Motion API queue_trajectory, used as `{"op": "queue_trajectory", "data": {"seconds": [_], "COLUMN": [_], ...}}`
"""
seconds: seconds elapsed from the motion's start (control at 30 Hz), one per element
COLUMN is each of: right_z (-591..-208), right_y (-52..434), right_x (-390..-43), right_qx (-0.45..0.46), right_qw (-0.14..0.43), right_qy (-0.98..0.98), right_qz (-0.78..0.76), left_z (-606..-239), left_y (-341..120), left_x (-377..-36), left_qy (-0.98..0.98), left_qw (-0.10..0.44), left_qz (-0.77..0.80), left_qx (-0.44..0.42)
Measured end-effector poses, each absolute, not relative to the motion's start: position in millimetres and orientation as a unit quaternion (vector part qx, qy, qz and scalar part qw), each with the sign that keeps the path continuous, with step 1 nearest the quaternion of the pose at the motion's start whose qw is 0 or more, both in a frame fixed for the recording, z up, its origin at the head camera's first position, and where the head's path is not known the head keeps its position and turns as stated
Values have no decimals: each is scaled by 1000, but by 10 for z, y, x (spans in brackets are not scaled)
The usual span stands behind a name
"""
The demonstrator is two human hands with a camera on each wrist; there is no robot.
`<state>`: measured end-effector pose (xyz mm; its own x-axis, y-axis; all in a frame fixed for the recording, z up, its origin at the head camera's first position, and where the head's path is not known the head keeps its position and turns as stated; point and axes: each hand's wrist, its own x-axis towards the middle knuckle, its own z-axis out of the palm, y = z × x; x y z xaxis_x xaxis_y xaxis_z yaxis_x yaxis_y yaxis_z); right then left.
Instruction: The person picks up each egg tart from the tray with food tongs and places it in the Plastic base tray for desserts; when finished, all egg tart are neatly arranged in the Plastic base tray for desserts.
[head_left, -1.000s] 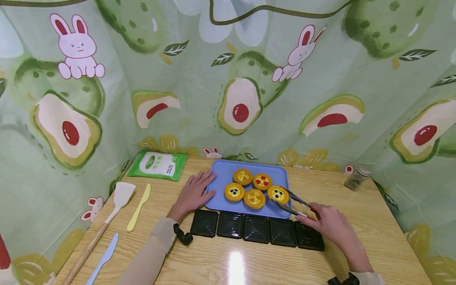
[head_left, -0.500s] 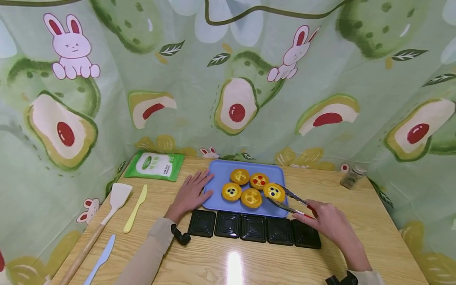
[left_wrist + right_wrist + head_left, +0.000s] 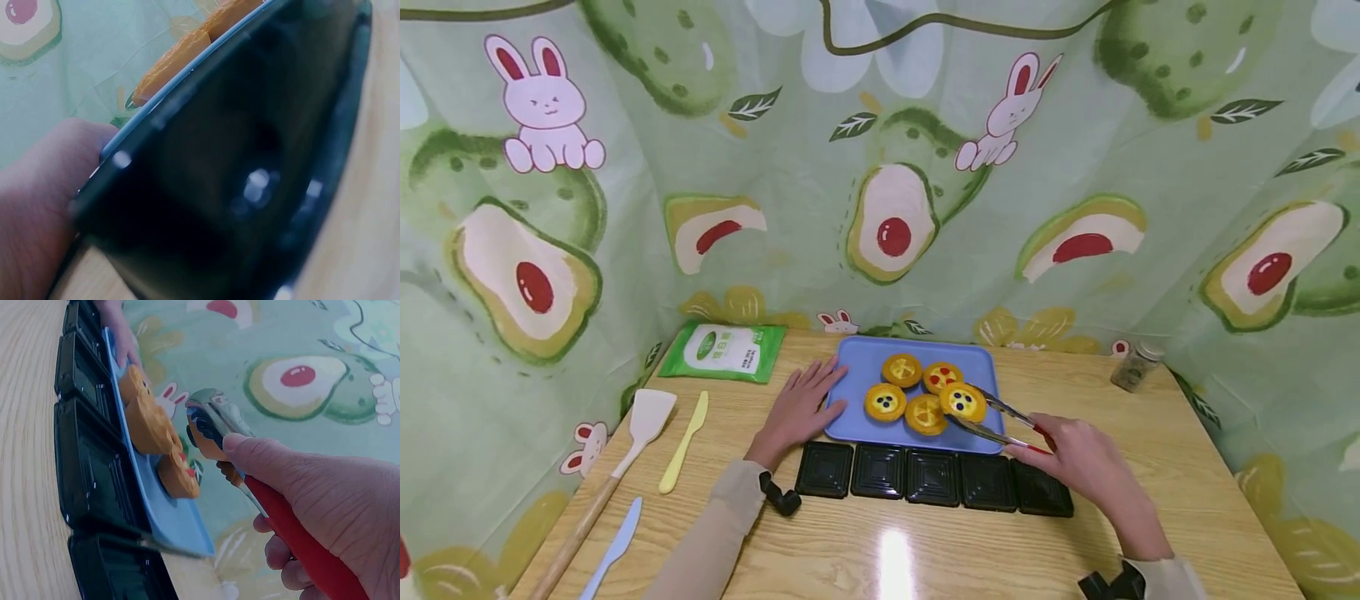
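Right hand (image 3: 1086, 467) grips red-handled metal tongs (image 3: 1000, 422) – clamping blueberry-topped yellow tart (image 3: 963, 402) | left hand (image 3: 797, 408) flat, fingers straight – on blue rectangular plastic tray (image 3: 865, 358)

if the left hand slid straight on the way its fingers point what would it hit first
Probably the blue tray: the left hand lies flat at its left edge, fingers angled over the rim, with the blueberry tart beyond.

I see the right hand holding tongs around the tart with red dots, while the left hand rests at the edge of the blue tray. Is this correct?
Not quite. In the head view the tongs in the right hand grip the tart with dark blue dots, not the red-dotted tart behind it. The left hand does rest at the blue tray edge.
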<state>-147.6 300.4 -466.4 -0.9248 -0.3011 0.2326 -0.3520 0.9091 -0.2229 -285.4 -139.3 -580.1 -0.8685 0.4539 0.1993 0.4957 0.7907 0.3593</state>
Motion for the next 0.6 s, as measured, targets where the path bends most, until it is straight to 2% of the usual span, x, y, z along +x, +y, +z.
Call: {"op": "queue_trajectory", "data": {"seconds": [0.6], "right_z": [-4612], "right_y": [2547], "right_x": [-1560], "right_qx": [227], "right_qw": [104], "right_qy": [-959], "right_qz": [132], "left_z": [-5825], "left_y": [-1398], "left_x": [-2847], "left_qy": [-945], "left_qw": [53], "left_qz": [-198], "left_qx": [-255]}}
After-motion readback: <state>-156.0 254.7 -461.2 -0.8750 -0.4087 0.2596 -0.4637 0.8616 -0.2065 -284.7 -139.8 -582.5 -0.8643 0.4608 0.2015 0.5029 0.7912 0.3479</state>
